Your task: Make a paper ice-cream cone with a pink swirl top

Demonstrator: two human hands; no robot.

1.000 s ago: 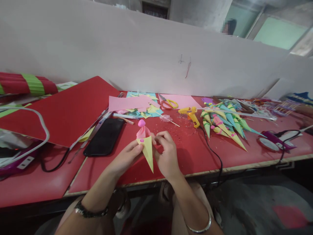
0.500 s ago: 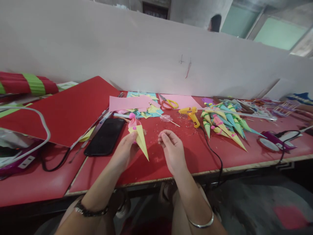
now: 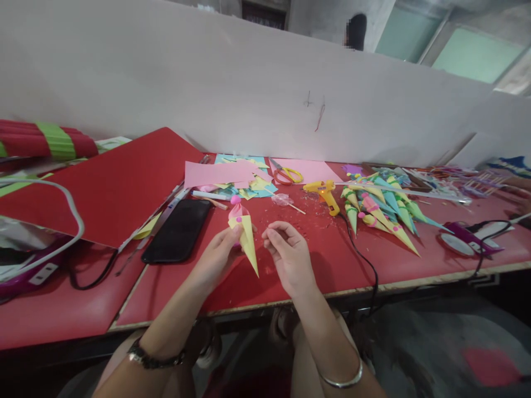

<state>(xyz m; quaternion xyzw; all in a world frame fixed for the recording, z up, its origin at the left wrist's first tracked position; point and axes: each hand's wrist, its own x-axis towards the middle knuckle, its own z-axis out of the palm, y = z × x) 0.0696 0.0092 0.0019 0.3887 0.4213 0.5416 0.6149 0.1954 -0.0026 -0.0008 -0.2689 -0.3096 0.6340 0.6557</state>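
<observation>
A small yellow paper cone [image 3: 249,243] with a pink top and pink pompoms is held in my left hand [image 3: 218,254], its tip pointing down over the red table. My right hand [image 3: 290,255] is just to the right of the cone, apart from it. Its thumb and index finger are pinched together, and whatever may be between them is too small to make out. Behind my hands lies a wrapped lollipop [image 3: 282,200], and a yellow glue gun [image 3: 326,194] rests farther right.
Finished cones [image 3: 384,202] are piled right of the glue gun. Scissors [image 3: 287,173] and paper scraps [image 3: 249,185] lie at the back. A black phone [image 3: 178,231] and red sheet [image 3: 120,188] are at the left. Another person's hand [image 3: 518,185] shows at the far right.
My left hand has moved the cone slightly right, closer to my right hand, which has shifted slightly left. At the far right, another person's hand has come further into view.
</observation>
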